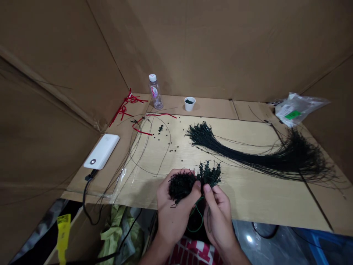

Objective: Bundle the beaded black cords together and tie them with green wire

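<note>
My left hand (176, 206) is closed around a thick bundle of dark wires (180, 186), its cut-looking ends pointing up at me. Between both hands, a smaller tuft of beaded dark-green wires (209, 173) fans out upward. My right hand (219, 211) pinches the base of this tuft with thumb and fingers. A loop of green cord (202, 221) hangs below, between my wrists. Beyond my hands lies a long bundle of dark wires (237, 154), with beaded tips at its left end and loose strands spreading at the right.
Small dark beads (161, 129) and red ribbon pieces (142, 131) lie scattered at the left. A white cup (189, 104) of beads and a plastic bottle (156, 94) stand at the back. A white power bank (102, 151) lies left; a clear plastic bag (296, 106) lies right. Cardboard walls surround the table.
</note>
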`<state>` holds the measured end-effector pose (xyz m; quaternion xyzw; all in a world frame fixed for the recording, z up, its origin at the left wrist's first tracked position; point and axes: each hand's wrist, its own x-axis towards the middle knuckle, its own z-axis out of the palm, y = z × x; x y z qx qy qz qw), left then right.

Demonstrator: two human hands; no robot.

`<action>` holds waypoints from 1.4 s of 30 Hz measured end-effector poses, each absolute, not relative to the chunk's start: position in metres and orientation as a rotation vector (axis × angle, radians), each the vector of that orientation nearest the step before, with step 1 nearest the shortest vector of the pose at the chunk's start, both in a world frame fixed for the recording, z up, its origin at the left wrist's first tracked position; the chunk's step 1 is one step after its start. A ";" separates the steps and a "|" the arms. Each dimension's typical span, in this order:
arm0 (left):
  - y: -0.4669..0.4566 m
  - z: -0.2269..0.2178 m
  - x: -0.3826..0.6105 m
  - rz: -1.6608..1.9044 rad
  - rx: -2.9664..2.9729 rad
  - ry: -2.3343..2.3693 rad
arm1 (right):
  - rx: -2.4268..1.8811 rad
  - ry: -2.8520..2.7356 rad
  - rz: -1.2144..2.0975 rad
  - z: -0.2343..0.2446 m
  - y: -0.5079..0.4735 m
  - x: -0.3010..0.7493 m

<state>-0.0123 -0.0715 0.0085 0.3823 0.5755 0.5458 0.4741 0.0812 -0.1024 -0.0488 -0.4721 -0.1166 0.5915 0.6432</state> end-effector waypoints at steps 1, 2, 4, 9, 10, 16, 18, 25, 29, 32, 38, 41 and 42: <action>-0.071 0.008 -0.012 1.343 0.940 1.426 | -1.079 -0.272 1.347 -0.049 -0.102 0.081; -0.071 0.007 -0.012 1.344 0.940 1.445 | -1.082 -0.269 1.345 -0.049 -0.102 0.080; -0.071 0.006 -0.012 1.312 0.921 1.478 | -1.085 -0.233 1.338 -0.050 -0.103 0.080; -0.075 0.002 -0.016 1.185 0.790 1.494 | -1.066 -0.194 1.362 -0.047 -0.103 0.080; -0.075 0.001 -0.018 1.158 0.789 1.490 | -1.062 -0.196 1.377 -0.045 -0.103 0.080; -0.075 0.002 -0.023 1.117 0.733 1.457 | -1.056 -0.189 1.421 -0.040 -0.101 0.083; -0.075 0.004 -0.022 1.128 0.706 1.465 | -1.059 -0.219 1.417 -0.041 -0.101 0.083; -0.073 0.009 -0.020 1.163 0.762 1.443 | -1.054 -0.292 1.383 -0.049 -0.103 0.086; -0.073 0.014 -0.019 1.185 0.810 1.455 | -1.095 -0.381 1.374 -0.051 -0.104 0.088; -0.076 0.014 -0.020 1.168 0.841 1.425 | -1.105 -0.428 1.365 -0.051 -0.105 0.091; -0.085 0.004 -0.023 1.192 0.813 1.491 | -1.014 -0.517 1.448 -0.050 -0.103 0.094; -0.086 0.002 -0.023 1.197 0.839 1.484 | -1.015 -0.541 1.452 -0.051 -0.105 0.094; -0.086 0.003 -0.023 1.199 0.854 1.478 | -1.018 -0.556 1.452 -0.052 -0.106 0.094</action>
